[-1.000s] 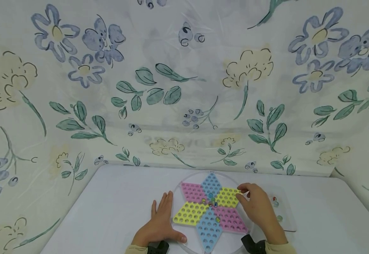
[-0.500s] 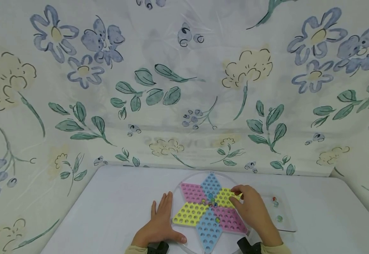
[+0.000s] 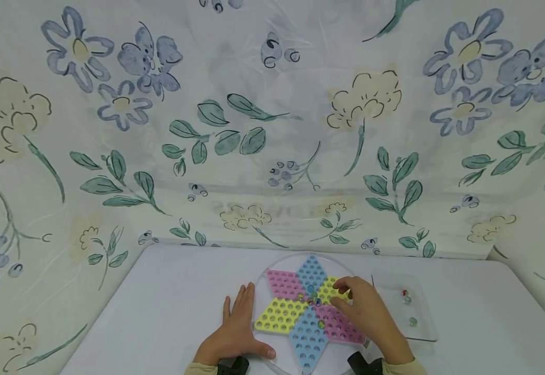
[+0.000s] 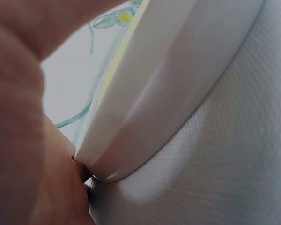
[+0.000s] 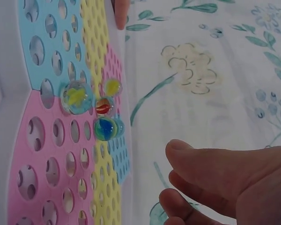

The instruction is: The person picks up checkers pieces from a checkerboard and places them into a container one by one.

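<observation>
The left hand (image 3: 235,333) lies flat on the table (image 3: 169,302), fingers straight, thumb against the rim of the star-patterned marble board (image 3: 279,315); the right hand (image 3: 363,312) hovers over the board's yellow and pink points, fingers curled together, whether pinching a marble I cannot tell; marbles (image 5: 96,110) sit clustered at the centre; a careless brush there could knock them from their holes; more wait in the clear tray (image 3: 422,333)

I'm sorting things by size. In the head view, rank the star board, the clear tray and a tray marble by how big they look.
1. star board
2. clear tray, partly hidden by the right hand
3. tray marble, by far the smallest
</observation>
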Demonstrator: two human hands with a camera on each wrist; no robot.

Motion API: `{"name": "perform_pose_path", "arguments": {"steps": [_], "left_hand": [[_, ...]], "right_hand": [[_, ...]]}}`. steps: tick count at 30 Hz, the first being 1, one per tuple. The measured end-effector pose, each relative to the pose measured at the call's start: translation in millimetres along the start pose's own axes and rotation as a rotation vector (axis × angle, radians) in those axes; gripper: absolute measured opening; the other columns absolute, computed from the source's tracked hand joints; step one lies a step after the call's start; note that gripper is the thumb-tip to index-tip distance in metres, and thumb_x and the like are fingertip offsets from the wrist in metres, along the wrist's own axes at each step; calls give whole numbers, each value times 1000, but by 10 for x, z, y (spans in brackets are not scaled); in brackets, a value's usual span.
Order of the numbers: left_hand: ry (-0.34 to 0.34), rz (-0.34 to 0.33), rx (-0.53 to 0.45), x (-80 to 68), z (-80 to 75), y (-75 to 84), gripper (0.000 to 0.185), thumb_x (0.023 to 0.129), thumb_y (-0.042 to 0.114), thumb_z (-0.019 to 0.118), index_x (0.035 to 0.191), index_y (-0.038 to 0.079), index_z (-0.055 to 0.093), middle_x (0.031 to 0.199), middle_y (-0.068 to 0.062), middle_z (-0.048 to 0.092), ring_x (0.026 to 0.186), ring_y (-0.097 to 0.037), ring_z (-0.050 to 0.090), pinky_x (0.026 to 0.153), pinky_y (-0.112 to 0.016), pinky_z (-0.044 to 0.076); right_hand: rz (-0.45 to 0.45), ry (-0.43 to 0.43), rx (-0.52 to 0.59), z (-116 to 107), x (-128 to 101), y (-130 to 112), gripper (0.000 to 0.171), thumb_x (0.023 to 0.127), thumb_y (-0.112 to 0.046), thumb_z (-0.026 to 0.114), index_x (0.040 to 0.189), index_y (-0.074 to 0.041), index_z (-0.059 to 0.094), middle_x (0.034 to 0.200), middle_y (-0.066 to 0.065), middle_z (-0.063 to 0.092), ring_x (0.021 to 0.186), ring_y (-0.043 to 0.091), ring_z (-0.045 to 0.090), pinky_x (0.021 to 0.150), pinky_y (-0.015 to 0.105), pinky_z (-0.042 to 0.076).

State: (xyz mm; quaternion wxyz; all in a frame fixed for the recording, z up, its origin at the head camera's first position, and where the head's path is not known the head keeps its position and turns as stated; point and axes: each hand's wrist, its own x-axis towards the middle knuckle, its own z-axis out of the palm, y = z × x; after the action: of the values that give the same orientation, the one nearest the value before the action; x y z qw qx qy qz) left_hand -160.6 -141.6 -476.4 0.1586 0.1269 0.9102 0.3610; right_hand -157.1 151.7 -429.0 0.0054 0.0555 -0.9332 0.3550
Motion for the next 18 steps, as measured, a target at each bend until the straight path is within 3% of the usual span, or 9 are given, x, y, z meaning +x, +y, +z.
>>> {"name": "perform_pose_path", "arguments": {"steps": [18], "left_hand": [[5,-6,-1,6,2,-7,150,57,54,95,157,-9,4,165,-28,5,152,-43,-3,114,-66,-12]], "right_hand": [[3,-75,26,168,5,-47,23,86,-17,80,106,-8,71,98,0,66,89,16,59,81,39,53]]}}
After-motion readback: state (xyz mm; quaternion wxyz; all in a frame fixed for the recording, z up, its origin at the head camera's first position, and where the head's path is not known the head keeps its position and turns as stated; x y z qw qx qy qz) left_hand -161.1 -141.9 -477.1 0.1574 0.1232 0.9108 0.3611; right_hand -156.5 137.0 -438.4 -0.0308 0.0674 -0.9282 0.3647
